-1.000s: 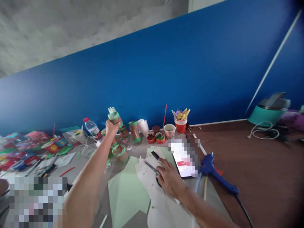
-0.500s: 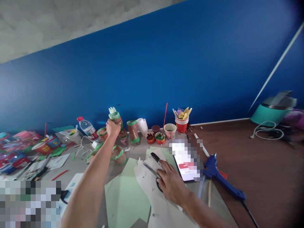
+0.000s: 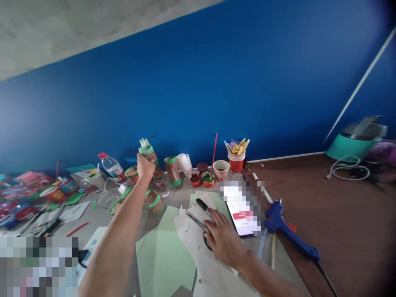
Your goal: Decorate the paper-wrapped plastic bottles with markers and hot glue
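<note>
Still clasping the jar (image 3: 150,154) in the left hand (image 3: 145,167), near the wall (image 3: 198,82), with scarcely any shift in a second. Still resting the right hand (image 3: 219,232), well apart, on the scissors (image 3: 197,222), too covered to judge the grip; apparently pausing, not progressing.

I record open passage over the green paper (image 3: 165,247), between the left forearm (image 3: 120,229) and the scissors (image 3: 201,225). Obstructing the far side: brown jars (image 3: 172,171) and a near-upright red stick (image 3: 214,152). Rightward, the phone (image 3: 243,225) and glue gun (image 3: 289,232) block low travel.
</note>
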Demonstrator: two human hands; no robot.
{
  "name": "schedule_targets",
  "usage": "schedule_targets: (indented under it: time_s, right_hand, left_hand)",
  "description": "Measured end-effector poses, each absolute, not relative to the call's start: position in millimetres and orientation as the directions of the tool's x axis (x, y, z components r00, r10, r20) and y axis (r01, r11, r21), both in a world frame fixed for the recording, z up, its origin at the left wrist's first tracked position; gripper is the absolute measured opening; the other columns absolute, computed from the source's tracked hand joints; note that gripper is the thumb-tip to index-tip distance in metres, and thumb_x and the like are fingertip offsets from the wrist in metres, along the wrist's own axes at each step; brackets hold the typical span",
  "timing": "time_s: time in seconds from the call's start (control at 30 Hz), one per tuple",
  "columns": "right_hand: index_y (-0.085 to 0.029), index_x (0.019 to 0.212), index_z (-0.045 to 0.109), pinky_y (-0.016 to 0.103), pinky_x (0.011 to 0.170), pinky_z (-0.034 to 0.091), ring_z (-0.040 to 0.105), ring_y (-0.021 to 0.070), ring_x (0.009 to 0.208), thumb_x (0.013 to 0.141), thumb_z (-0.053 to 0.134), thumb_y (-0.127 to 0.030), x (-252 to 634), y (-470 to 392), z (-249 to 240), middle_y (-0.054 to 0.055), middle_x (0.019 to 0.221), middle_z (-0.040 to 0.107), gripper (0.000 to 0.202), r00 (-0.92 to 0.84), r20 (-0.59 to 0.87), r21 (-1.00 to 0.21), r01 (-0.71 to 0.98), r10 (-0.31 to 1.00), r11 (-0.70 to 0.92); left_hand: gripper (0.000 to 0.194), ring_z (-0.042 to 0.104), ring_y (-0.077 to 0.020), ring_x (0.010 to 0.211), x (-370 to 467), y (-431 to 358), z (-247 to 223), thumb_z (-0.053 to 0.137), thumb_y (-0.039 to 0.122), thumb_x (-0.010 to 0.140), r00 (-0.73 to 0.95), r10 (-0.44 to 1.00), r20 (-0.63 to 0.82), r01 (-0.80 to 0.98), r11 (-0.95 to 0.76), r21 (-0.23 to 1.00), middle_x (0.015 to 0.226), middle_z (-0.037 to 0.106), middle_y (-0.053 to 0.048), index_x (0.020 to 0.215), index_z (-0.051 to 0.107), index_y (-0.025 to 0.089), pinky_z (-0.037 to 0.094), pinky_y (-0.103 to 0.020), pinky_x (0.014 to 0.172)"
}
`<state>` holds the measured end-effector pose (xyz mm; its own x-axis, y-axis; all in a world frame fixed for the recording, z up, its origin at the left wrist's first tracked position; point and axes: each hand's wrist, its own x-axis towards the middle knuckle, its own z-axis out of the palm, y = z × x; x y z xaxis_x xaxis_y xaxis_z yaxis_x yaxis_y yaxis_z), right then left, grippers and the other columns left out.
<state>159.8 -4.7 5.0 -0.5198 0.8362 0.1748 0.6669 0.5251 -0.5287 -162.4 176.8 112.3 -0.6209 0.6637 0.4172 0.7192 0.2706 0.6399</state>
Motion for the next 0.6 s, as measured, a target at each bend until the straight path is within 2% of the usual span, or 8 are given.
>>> schedule_targets:
  time_s: [0.1, 0.2, 0.33, 0.6]
  right_hand:
    - [-0.015, 0.105, 0.068, 0.046, 0.110, 0.038, 0.045, 0.0313, 0.130, 0.087, 0.053, -0.020, 159.8, -4.4, 6.8, 0.015, 0.143, 0.046, 0.024, -0.522, 0.170, -0.532, 0.666, 0.836, 0.523]
    - [-0.015, 0.107, 0.068, 0.047, 0.110, 0.038, 0.044, 0.0318, 0.131, 0.088, 0.053, -0.020, 160.1, -4.7, 8.6, 0.016, 0.143, 0.046, 0.025, -0.526, 0.157, -0.532, 0.668, 0.836, 0.520]
    - [-0.015, 0.107, 0.068, 0.046, 0.110, 0.038, 0.044, 0.0319, 0.131, 0.088, 0.053, -0.019, 160.2, -5.3, 9.6, 0.016, 0.143, 0.046, 0.025, -0.521, 0.149, -0.532, 0.674, 0.841, 0.512]
    - [-0.015, 0.108, 0.068, 0.047, 0.110, 0.038, 0.044, 0.0323, 0.130, 0.089, 0.052, -0.022, 160.0, -4.6, 6.9, 0.016, 0.143, 0.045, 0.026, -0.524, 0.159, -0.522, 0.675, 0.837, 0.522]
  left_hand:
    - [0.076, 0.059, -0.0354, 0.115, -164.1, 179.0, 111.6, 0.071, 0.022, 0.074, -0.624, 0.657, 0.423, 0.717, 0.267, 0.644, 0.120, 0.059, -0.021, 0.138, 0.030, 0.014, 0.047, -0.045, 0.092]
    - [0.078, 0.055, -0.0365, 0.120, -166.4, 179.7, 110.5, 0.069, 0.021, 0.075, -0.610, 0.658, 0.442, 0.734, 0.258, 0.629, 0.127, 0.054, -0.022, 0.140, 0.027, 0.015, 0.045, -0.045, 0.095]
    - [0.078, 0.052, -0.0394, 0.123, -168.6, 181.3, 106.9, 0.069, 0.019, 0.074, -0.575, 0.677, 0.459, 0.770, 0.257, 0.585, 0.132, 0.049, -0.024, 0.140, 0.028, 0.014, 0.044, -0.047, 0.097]
    - [0.069, 0.054, -0.0366, 0.121, -172.0, 188.1, 104.2, 0.072, 0.024, 0.072, -0.592, 0.680, 0.432, 0.741, 0.250, 0.623, 0.128, 0.053, -0.022, 0.130, 0.036, 0.015, 0.045, -0.046, 0.096]
